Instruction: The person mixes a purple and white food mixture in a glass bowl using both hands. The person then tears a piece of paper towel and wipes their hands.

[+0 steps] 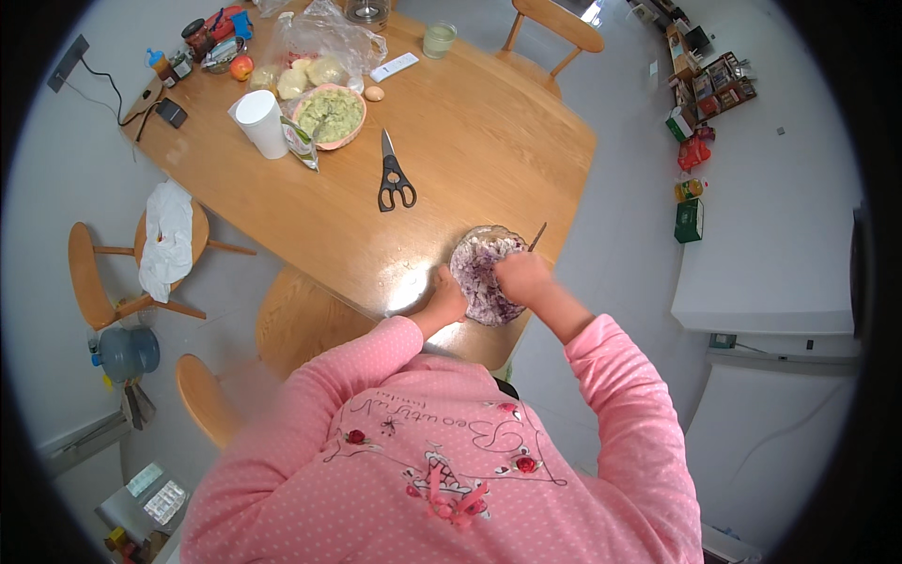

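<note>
A round bowl of mottled purple and white mash stands near the edge of the wooden table, close in front of me. My left hand rests against the bowl's left side, with the fingers partly hidden. Over the bowl's right part is my right hand, curled into a fist; whatever it may hold is hidden. A thin brown stick or handle juts out beyond the bowl's upper right rim. Black-handled kitchen scissors lie on the table up and to the left of the bowl, blades pointing away.
Farther back on the wooden table stand a pink bowl of green mash, a white cup, an egg, a white remote control, plastic bags, an apple and a glass. Wooden chairs surround the table.
</note>
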`<state>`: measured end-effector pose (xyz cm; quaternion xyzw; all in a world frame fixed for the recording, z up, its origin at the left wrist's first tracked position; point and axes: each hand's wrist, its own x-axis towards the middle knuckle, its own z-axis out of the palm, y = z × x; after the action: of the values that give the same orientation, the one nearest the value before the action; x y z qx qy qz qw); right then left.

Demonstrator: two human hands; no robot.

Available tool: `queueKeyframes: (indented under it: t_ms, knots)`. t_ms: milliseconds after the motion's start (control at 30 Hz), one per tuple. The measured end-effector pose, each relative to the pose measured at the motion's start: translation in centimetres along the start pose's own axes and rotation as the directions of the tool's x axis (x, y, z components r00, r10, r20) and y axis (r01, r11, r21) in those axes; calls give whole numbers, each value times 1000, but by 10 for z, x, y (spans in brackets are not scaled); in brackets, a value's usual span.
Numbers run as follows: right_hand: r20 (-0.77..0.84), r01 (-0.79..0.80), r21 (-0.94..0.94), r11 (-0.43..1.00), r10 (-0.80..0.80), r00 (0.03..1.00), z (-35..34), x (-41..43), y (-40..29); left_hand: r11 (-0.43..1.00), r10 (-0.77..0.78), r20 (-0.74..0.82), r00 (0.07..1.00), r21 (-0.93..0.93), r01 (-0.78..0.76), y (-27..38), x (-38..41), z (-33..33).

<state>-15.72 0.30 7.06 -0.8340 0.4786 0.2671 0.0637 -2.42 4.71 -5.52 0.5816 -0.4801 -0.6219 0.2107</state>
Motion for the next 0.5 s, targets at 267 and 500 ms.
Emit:
queueKeyframes:
  t_ms: [267, 500]
  knots:
    - [117, 264, -138, 955, -249, 961, 3, 14, -2, 997, 68, -41, 997, -31, -70, -1, -4, 4]
    - [126, 325, -172, 930, -307, 943, 9, 33, -4, 997, 74, -27, 997, -1, -74, -4, -1, 4]
